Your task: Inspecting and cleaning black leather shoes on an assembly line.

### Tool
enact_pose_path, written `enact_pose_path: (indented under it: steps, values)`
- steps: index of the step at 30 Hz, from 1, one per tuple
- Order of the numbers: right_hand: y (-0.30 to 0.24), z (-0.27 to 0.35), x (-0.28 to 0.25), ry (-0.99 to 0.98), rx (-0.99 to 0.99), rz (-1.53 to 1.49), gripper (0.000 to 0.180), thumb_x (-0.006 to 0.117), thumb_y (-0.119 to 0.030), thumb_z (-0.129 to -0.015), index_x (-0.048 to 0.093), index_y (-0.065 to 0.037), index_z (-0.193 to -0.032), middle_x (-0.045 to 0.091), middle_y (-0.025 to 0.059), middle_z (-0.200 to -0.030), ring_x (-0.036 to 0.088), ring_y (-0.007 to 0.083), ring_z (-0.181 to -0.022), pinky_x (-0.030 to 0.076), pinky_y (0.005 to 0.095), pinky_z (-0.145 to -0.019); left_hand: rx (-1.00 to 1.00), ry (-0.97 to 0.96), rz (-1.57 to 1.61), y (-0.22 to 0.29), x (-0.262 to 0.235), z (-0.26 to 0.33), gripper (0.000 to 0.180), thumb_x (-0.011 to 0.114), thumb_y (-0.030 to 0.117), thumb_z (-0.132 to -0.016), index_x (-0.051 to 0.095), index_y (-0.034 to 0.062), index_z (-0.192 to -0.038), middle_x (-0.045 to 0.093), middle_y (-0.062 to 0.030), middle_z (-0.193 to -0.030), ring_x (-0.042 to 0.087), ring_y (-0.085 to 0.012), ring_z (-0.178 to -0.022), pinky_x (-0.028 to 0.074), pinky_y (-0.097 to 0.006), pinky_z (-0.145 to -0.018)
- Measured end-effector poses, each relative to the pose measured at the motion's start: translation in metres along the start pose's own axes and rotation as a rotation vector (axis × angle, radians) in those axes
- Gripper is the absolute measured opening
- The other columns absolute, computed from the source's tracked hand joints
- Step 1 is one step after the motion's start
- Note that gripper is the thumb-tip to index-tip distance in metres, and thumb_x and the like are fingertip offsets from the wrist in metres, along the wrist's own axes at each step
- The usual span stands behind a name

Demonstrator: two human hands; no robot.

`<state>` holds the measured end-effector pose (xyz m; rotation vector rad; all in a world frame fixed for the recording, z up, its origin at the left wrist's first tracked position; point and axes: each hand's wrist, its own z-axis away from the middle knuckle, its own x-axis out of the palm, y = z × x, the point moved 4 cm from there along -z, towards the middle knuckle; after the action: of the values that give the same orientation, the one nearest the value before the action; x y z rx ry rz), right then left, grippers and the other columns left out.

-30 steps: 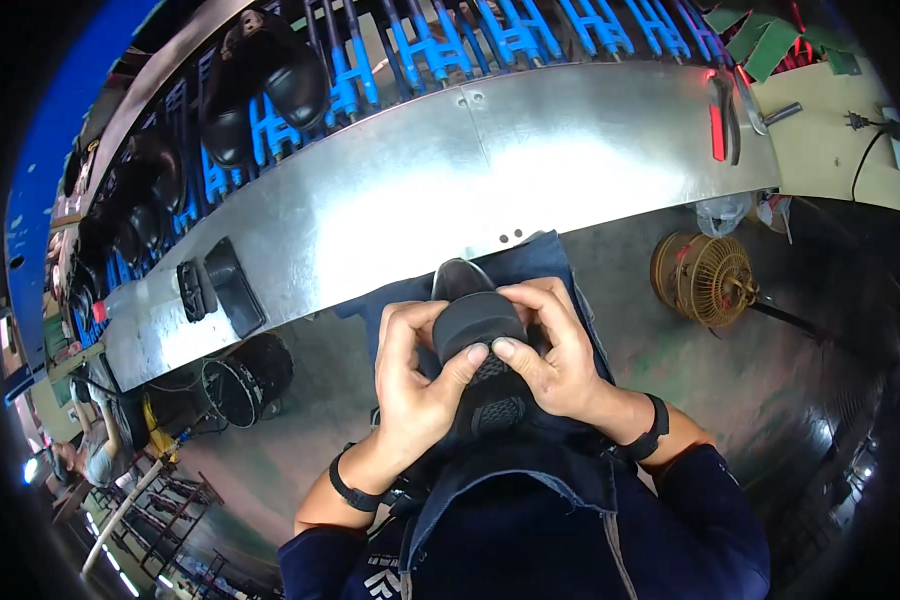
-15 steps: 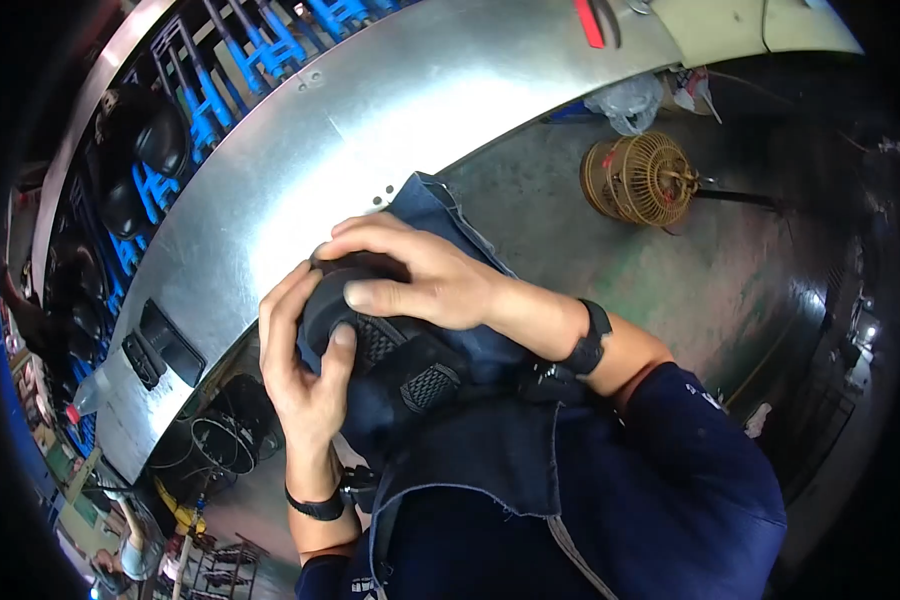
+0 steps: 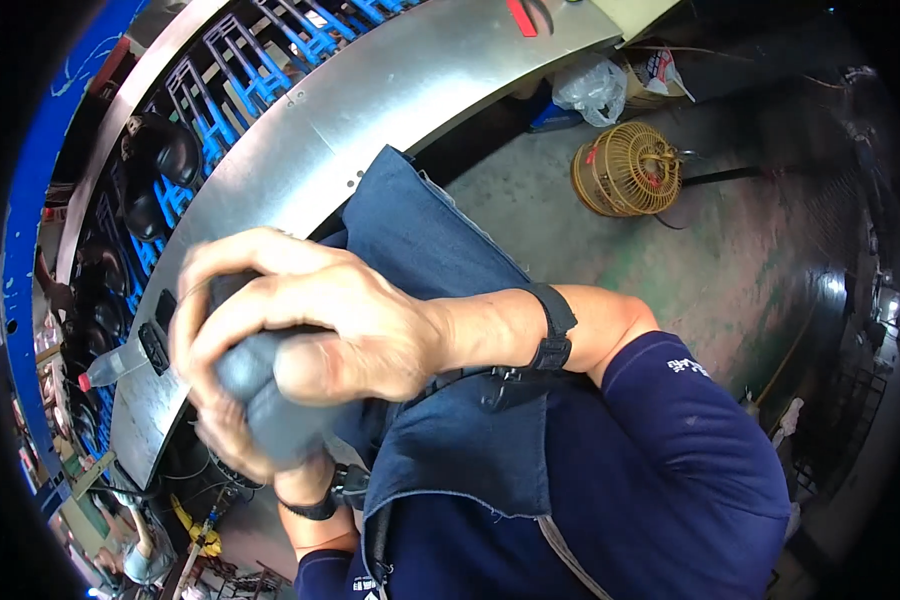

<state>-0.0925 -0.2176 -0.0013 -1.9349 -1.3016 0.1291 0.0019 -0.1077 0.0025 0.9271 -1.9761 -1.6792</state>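
A black saddle [image 3: 295, 425] with a rounded, smooth surface is lifted close in front of me, tilted and smeared by motion. My right hand [image 3: 320, 310] wraps over its top, fingers curled round the far side and thumb pressed on the near face. Along its left lower side, my left hand [image 3: 235, 440] grips it, mostly hidden behind the saddle and my right hand. Below lies my dark blue denim apron [image 3: 420, 225], its corner reaching up to the bench edge.
A curved metal bench [image 3: 370, 110] runs ahead, with black plastic parts [image 3: 155, 335] and a clear bottle [image 3: 115, 365] at left. Beyond it stand blue clamps [image 3: 215, 105] and black saddle-shaped forms [image 3: 175, 150]. A wicker cage [image 3: 625, 170] sits on the floor at right. Another person [image 3: 145, 555] is at lower left.
The saddle has been raised and turned, so its textured panels no longer show. My right hand has shifted left over its top; my left hand has moved down and left round its side.
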Motion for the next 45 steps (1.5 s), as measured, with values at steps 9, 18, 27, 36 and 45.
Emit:
enact_pose_path:
  steps: [9, 18, 27, 36, 45]
  values:
    - [0.073, 0.021, -0.038, -0.013, 0.616, 0.228, 0.074, 0.076, -0.023, -0.084, 0.042, 0.000, -0.145, 0.060, 0.0184, -0.132, 0.060, 0.0256, -0.120, 0.047, 0.0373, -0.103, -0.688, 0.098, 0.523, -0.112, -0.023, 0.010, 0.059, 0.057, 0.044, -0.097, 0.053, -0.0001, -0.136, 0.061, -0.0196, -0.130, 0.061, -0.0292, -0.118, 0.050, -0.040, -0.103]
    - [0.032, 0.118, -0.022, 0.071, 0.730, 0.547, 0.061, 0.061, -0.030, -0.098, 0.039, 0.001, -0.146, 0.050, 0.0285, -0.140, 0.047, 0.0414, -0.135, 0.039, 0.0447, -0.112, -0.836, 0.042, 0.937, -0.113, 0.000, 0.046, 0.061, 0.048, 0.046, -0.100, 0.052, -0.0019, -0.137, 0.064, -0.0207, -0.128, 0.066, -0.0332, -0.109, 0.053, -0.046, -0.099]
    - [-0.053, 0.122, -0.131, 0.190, 0.627, 0.554, 0.029, 0.047, -0.018, -0.103, 0.068, 0.002, -0.104, 0.065, 0.0165, -0.115, 0.061, 0.0293, -0.112, 0.044, 0.0387, -0.102, -0.039, -0.712, -0.378, -0.118, -0.009, 0.067, 0.071, 0.072, 0.037, -0.087, 0.046, 0.0001, -0.142, 0.049, -0.0194, -0.143, 0.047, -0.0382, -0.132, 0.039, -0.052, -0.109]
    - [-0.014, 0.154, -0.153, 0.078, 0.919, 0.382, 0.039, 0.041, -0.024, -0.105, 0.068, 0.003, -0.110, 0.064, 0.0176, -0.125, 0.058, 0.0273, -0.121, 0.040, 0.0375, -0.108, 0.598, -1.169, -0.270, -0.117, 0.075, 0.000, 0.088, 0.084, 0.039, -0.067, 0.048, -0.0014, -0.138, 0.050, -0.0222, -0.141, 0.049, -0.0370, -0.131, 0.037, -0.051, -0.110]
    - [0.012, 0.053, -0.202, 0.323, 1.014, 0.045, 0.058, 0.037, -0.046, -0.108, 0.051, 0.001, -0.138, 0.061, 0.0137, -0.129, 0.064, 0.0216, -0.108, 0.052, 0.0346, -0.094, -0.364, -0.837, 0.322, -0.142, 0.071, -0.078, 0.090, 0.084, 0.037, -0.065, 0.050, -0.0025, -0.138, 0.061, -0.0160, -0.129, 0.059, -0.0272, -0.121, 0.047, -0.042, -0.102]
